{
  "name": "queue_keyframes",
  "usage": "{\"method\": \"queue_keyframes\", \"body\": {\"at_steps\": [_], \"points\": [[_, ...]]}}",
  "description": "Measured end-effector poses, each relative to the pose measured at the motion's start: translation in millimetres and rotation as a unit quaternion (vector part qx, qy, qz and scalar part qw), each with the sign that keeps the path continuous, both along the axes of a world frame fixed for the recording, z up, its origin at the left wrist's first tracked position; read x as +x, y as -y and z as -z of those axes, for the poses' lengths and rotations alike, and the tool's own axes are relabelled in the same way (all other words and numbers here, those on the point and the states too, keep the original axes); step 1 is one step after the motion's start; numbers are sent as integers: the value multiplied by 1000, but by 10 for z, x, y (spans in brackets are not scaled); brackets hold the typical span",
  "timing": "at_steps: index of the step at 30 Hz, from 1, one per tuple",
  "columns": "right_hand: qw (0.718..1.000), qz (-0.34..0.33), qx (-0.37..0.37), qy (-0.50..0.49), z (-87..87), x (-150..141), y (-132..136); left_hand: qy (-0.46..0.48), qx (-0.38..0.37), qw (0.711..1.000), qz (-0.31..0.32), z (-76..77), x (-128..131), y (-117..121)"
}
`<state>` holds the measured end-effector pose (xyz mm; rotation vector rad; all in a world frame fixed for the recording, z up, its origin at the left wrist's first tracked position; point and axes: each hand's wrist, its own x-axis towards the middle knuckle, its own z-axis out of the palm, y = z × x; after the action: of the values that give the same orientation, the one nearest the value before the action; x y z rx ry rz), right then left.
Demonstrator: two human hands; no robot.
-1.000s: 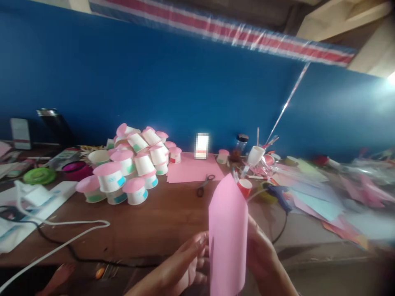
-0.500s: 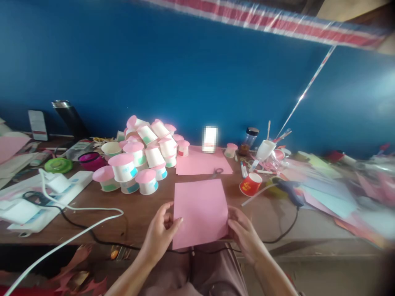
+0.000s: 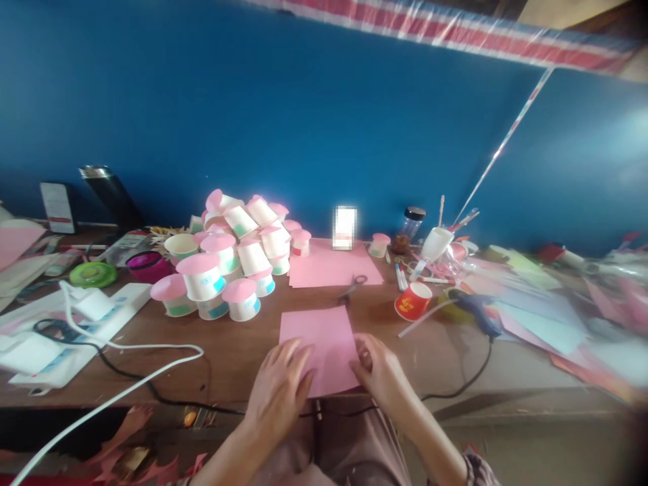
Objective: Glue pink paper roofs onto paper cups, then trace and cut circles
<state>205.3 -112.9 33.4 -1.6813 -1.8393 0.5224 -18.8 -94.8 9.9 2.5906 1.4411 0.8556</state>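
A square pink paper sheet [image 3: 329,337] lies at the front of the brown desk, close to my body. My left hand [image 3: 283,381] rests over its left side, with fingers extended and somewhat apart on the paper. At the right edge, my right hand [image 3: 379,368] has curled fingers and a thumb that pinch the sheet. Just beyond the paper are dark scissors [image 3: 353,287], next to a stack of larger pink sheets [image 3: 334,266]. Part of the sheet's left side is hidden under my left hand.
Several white paper cups with pink paper tops [image 3: 237,260] are piled at the left. A red paper cup [image 3: 414,301] and a glue gun [image 3: 478,314] stand to the right. A power strip [image 3: 96,331] with a white cable [image 3: 152,374] lies left. A phone [image 3: 344,228] stands at the back.
The pink sheet, tilted up between both hands before, has come down toward the desk and slightly left. My left hand has moved from its left edge onto its surface.
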Motion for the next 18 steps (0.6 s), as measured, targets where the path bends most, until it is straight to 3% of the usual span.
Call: {"method": "queue_keyframes", "body": {"at_steps": [6,9,11,15,18], "points": [[973,16,-52,224,-333,130,-259,-48,-2,998,30,134,74,50],[944,47,-54,322,-524,179,-613,-41,7,999,32,169,53,47],[937,57,-72,337,-594,187,-911,-38,14,999,34,176,41,45],[925,73,-124,352,-556,164,-1449,-41,28,998,36,181,19,51],[915,80,-149,367,-443,151,-1649,-53,38,997,40,186,-8,56]]}}
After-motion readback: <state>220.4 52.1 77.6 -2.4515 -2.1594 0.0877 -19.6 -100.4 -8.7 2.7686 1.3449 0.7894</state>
